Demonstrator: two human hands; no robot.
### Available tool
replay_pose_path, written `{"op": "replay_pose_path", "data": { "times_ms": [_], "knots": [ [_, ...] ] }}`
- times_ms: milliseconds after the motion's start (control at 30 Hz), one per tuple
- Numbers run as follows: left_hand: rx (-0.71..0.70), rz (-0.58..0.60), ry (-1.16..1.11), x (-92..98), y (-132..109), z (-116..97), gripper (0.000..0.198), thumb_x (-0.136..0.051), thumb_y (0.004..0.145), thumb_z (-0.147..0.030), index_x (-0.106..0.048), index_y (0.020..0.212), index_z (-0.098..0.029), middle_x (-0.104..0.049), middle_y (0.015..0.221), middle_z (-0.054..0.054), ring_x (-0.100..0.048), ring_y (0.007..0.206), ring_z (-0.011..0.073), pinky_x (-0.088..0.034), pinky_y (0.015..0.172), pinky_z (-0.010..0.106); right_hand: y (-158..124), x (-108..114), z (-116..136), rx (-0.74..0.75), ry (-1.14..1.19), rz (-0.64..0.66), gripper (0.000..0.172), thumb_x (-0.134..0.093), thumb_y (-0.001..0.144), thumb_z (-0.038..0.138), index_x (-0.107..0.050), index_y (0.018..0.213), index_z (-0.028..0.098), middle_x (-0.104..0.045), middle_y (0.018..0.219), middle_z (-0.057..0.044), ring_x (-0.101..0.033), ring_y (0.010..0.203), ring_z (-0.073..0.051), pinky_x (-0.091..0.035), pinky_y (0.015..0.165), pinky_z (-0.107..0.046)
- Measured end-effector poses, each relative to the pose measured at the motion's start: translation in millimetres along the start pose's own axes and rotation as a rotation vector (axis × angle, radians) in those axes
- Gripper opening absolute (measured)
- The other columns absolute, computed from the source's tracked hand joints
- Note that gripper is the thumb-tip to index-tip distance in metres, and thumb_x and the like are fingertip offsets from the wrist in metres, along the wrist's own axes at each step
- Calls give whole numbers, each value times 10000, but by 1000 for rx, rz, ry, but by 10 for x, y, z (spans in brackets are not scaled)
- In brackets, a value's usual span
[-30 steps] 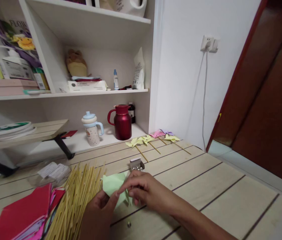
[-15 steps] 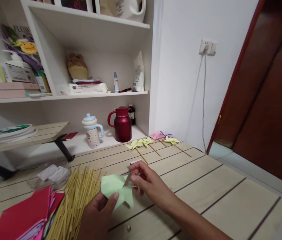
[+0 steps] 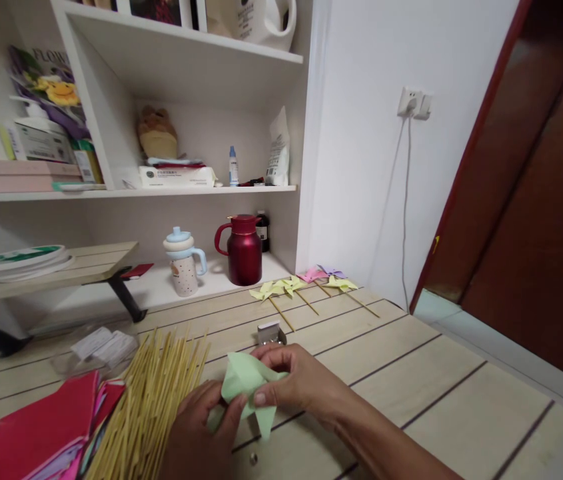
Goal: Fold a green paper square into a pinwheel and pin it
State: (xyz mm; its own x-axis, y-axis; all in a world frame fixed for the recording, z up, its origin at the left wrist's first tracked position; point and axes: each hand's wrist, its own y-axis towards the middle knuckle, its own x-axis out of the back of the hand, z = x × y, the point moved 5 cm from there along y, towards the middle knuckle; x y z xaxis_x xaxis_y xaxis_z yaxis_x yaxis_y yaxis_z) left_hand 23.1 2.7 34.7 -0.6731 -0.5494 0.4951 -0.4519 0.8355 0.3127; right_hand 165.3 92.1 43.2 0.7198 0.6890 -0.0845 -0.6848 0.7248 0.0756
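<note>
- Pinching from both sides, the left hand [image 3: 201, 433] and the right hand [image 3: 301, 387] grasp the folded green paper [image 3: 244, 383]. It is held just above the desk [image 3: 411, 373], near its front edge.
- The left fingers close on the paper's lower left part. The right thumb and fingertips clamp its upper right flaps.
- A loose bundle of sticks [image 3: 156, 393] lies at 9 o'clock from the paper, just beside the left hand. Beyond it, also at 9 o'clock, sits a stack of red paper [image 3: 36, 433].
- A small metal tin [image 3: 270, 331] stands at 12 o'clock, near the right fingertips but apart from them.
- Finished pinwheels [image 3: 286, 287] lie at 1 o'clock, well apart, by the wall. A red jug [image 3: 244, 250] stands farther off at 12 o'clock.
- A tiny metal piece [image 3: 254, 458] rests on the desk at 6 o'clock, below the paper; what it is I cannot tell.
- Risk, as I judge it: only fingertips hold the flaps, so if either pinch slackens the thin sheet could spring open and lose its folds.
- Too hard a squeeze could crease the points.
- The left wrist is close to the sticks, so a sideways nudge could scatter them.
- The tiny piece lies near the front edge, where a forearm could sweep it off.
</note>
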Motion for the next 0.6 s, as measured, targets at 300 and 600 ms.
{"op": "replay_pose_path", "data": {
  "times_ms": [300, 600],
  "knots": [
    [-2, -25, 15, -18, -28, -57, 235, -636, 635, -495, -710, 591, -276, -744, 728, 41, -671, 752, 267, -482, 761, 395, -4, -4, -38, 33, -97, -28, 124, -797, 566, 197, -750, 673, 155, -684, 814, -11, -580, 740, -159, -413, 646, -240],
    [235, -322, -527, 129, 82, 269, 937, -741, 613, -552, -378, 1387, -169, -616, 1136, 120, -607, 1103, 276, -487, 937, 410, 8, -40, -171, -100, 529, -304, 345, -846, 508, 235, -684, 789, 118, -717, 726, -55, -617, 652, -181, -466, 635, -285]
  ]
}}
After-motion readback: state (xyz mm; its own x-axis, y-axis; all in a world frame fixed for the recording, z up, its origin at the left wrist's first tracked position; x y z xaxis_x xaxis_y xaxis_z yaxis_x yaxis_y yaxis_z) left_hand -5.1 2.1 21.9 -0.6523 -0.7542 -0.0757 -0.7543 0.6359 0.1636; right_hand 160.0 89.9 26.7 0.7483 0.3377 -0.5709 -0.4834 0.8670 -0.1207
